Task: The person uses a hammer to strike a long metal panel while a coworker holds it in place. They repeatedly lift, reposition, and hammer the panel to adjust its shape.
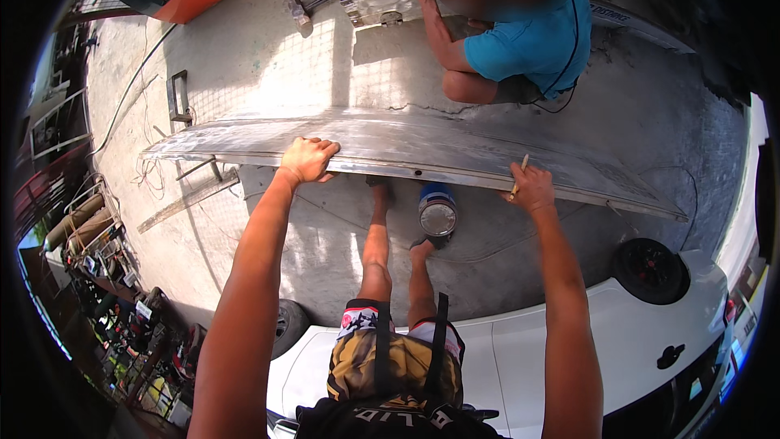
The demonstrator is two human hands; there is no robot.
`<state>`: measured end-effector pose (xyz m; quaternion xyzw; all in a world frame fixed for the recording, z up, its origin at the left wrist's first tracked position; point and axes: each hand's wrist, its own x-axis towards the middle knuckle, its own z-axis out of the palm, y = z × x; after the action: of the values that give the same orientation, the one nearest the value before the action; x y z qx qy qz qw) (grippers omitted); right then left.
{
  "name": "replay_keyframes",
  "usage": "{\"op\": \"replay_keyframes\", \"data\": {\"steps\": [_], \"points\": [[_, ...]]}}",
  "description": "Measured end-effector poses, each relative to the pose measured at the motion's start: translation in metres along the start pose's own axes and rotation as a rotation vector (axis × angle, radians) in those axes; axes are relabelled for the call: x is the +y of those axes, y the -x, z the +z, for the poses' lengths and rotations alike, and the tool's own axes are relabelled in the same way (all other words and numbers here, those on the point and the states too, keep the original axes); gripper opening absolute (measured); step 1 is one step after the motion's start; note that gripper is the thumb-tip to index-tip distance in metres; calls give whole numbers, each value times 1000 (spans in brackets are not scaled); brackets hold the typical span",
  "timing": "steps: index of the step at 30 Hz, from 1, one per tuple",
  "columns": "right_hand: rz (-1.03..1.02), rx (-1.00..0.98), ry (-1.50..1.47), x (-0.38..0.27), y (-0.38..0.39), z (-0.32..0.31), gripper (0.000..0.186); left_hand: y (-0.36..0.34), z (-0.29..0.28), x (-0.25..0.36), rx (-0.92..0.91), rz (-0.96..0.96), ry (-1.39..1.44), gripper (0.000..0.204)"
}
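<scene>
A long, flat metal panel (406,136) with a grey, scuffed face stretches across the view in front of me. My left hand (307,161) is closed over its near edge, left of the middle, with the thumb side toward the right. Farther right along the same edge, my right hand (532,188) grips the panel's rim and also has a thin, pale, pencil-like stick (525,162) between its fingers. A small round hole shows in the edge between my hands. The undersides of both hands' grips are partly hidden.
Below the panel, a blue paint can (438,215) stands by my feet. Behind me is a white car (504,349). Across the panel, a co-worker in a blue shirt (520,49) crouches over a metal piece (382,6). A hammer (300,16) and cables lie on the concrete.
</scene>
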<state>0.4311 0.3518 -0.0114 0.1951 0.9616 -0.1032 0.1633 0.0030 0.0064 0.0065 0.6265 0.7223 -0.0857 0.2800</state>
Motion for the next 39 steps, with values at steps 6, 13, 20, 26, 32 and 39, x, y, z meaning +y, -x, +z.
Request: {"op": "replay_keyframes", "data": {"steps": [6, 13, 20, 26, 32, 39], "points": [[-46, 71, -51, 5, -1, 1, 68, 1, 4, -4, -7, -2, -66, 63], [-63, 100, -29, 4, -4, -4, 67, -1, 5, -6, -5, 5, -74, 65], [-72, 98, -53, 2, -5, -3, 64, 2, 4, -7, -3, 20, -44, 67], [-88, 131, -79, 5, 1, 1, 67, -1, 6, -6, -6, 23, -37, 67], [-47, 46, -70, 3, -1, 5, 69, 1, 7, -7, -28, 24, -49, 64], [-58, 21, -8, 2, 2, 9, 64, 2, 7, -4, -101, 25, -63, 66]]}}
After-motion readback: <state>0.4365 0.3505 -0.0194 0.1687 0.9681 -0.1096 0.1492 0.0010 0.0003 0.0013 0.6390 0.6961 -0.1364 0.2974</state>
